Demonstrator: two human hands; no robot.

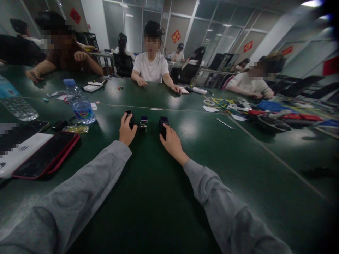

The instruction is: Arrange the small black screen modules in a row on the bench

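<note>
My left hand (128,130) is at a small black casing (129,113), with its fingers over the top and side of it and the thumb on the right. Beside it stands a small circuit board with a dark screen (143,124), touched by neither hand. My right hand (171,141) is closed on a black box-shaped device (164,121), its fingers along the right and top, its thumb at the near left. The hand covers the lower part of this device. All three pieces are on the green table (148,176).
At left are water bottles (81,107), phones (47,151) and a yellow packet (76,129). A wrench (225,123) lies at right, before a heap of cables and cloth (265,109). A person in a white shirt (150,67) sits opposite; others sit along the table.
</note>
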